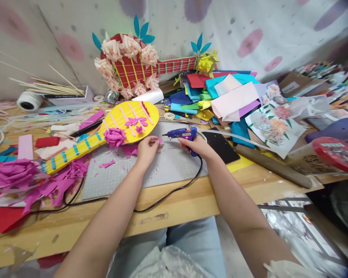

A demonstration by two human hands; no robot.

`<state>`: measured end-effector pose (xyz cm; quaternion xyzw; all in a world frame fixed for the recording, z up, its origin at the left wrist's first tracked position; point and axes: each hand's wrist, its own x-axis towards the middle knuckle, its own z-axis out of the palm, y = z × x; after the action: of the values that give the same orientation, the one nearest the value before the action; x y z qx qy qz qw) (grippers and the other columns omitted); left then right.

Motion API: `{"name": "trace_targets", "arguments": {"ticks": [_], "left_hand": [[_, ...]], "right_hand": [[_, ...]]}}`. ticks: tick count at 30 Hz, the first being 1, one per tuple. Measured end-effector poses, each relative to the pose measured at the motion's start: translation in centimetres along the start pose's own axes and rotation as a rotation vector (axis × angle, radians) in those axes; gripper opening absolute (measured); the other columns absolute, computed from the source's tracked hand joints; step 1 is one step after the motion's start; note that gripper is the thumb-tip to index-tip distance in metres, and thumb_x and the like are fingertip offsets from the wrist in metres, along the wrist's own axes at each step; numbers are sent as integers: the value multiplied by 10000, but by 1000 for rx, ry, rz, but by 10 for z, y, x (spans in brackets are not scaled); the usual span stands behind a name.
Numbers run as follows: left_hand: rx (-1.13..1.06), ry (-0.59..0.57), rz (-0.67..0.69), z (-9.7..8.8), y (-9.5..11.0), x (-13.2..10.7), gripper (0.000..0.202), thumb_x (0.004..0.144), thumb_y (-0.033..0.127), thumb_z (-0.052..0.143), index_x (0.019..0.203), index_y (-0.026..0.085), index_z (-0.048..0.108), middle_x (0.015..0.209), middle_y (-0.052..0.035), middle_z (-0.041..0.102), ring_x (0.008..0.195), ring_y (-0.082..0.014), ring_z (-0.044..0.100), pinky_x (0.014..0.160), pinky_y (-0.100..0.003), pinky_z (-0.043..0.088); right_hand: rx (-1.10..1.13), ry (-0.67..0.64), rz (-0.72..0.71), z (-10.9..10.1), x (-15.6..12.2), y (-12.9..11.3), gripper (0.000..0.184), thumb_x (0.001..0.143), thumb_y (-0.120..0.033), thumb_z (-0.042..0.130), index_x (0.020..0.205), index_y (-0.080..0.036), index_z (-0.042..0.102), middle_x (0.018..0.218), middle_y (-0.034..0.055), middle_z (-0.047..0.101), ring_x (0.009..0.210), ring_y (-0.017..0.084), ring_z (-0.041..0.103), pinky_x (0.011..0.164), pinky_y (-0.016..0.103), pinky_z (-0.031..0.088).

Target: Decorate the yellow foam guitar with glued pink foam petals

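Note:
My right hand [197, 146] is closed around a blue glue gun [182, 133], whose nozzle points left toward my left hand. My left hand [147, 148] pinches a small pink paper piece [159, 140] just in front of the nozzle, above a grey cutting mat [168, 166]. A yellow paper guitar [104, 133] with a pink paper flower [115, 136] and pink petals lies on the mat's left part, its neck pointing down-left. The glue gun's black cord [174, 191] trails over the table edge.
A red paper guitar [139, 65] with pale flowers leans on the back wall. Stacked coloured foam sheets [220, 96] and flower prints [274, 123] lie right. Pink scraps [55, 185] and a big pink flower [11, 172] lie left. A wooden rolling pin [274, 166] and a red lid [335, 152] sit on the right.

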<state>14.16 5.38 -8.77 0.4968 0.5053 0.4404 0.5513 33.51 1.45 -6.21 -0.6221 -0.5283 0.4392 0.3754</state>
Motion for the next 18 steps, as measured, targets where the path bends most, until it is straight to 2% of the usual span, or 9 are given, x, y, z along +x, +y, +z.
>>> {"name": "trace_targets", "arguments": {"ticks": [7,13,18], "left_hand": [[21,5,22,1,-3,4,117,716,208,618,800,152,556,734,-28,608,682,-163,661,440,-213,511],[62,34,23,1,-1,3,84,725,177,588,793,153,545,721,-26,601,663,-150,654,434,-197,496],[92,33,16,1,-3,3,104,727,179,589,820,153,551,737,-33,616,656,-145,653,444,-196,494]], "right_hand": [[-227,50,22,2,-5,-5,438,668,-592,630,557,-172,577,495,19,570,440,109,490,423,238,365],[-214,101,-16,-2,-1,4,451,667,-620,613,565,-181,582,512,16,578,451,109,488,431,237,372],[-243,68,-6,-3,-4,-1,412,681,-577,623,579,-179,590,550,17,597,499,116,506,490,246,393]]}}
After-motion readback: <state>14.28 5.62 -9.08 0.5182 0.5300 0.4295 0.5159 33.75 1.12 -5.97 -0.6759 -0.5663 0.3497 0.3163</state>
